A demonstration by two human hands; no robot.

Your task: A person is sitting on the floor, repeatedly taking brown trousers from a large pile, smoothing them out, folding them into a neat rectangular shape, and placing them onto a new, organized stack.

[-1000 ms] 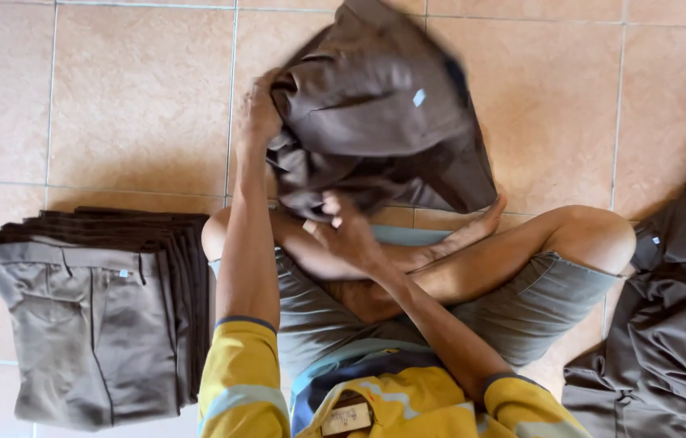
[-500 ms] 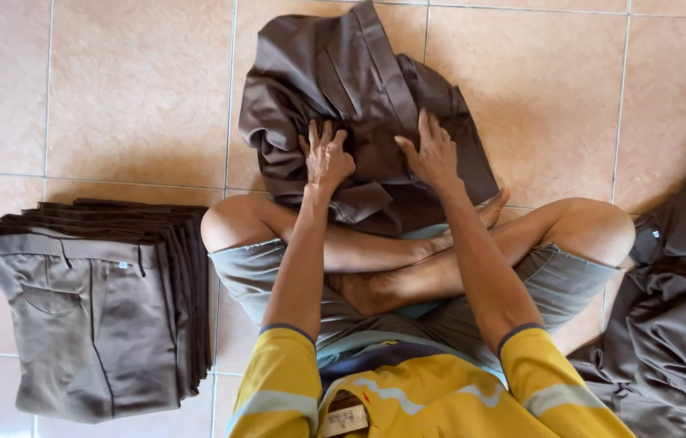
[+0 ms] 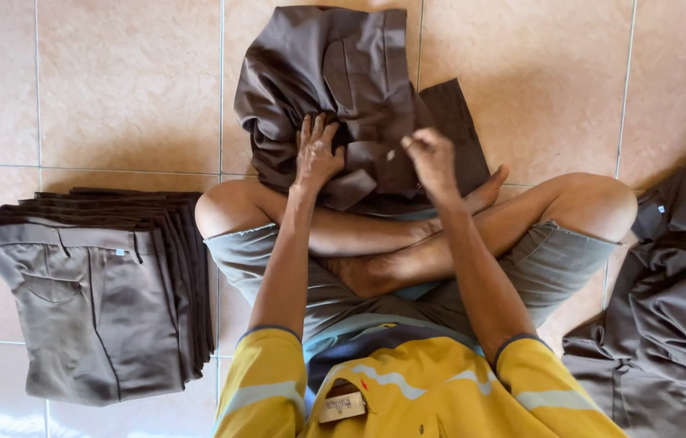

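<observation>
I sit cross-legged on a tiled floor with a pair of dark brown trousers (image 3: 335, 73) spread crumpled in front of my shins. My left hand (image 3: 316, 152) lies flat on the near part of the cloth, fingers apart, pressing it down. My right hand (image 3: 430, 156) is bunched over the cloth a little to the right, fingers curled and pinching a fold of the fabric.
A neat stack of folded brown trousers (image 3: 99, 284) stands on the floor at my left. A loose heap of dark brown garments (image 3: 667, 308) lies at my right. Beige floor tiles (image 3: 116, 81) surround everything.
The trousers were held bunched above my lap; now they lie spread farther out on the floor. Both hands have come down onto the cloth, the right one closing on a fold.
</observation>
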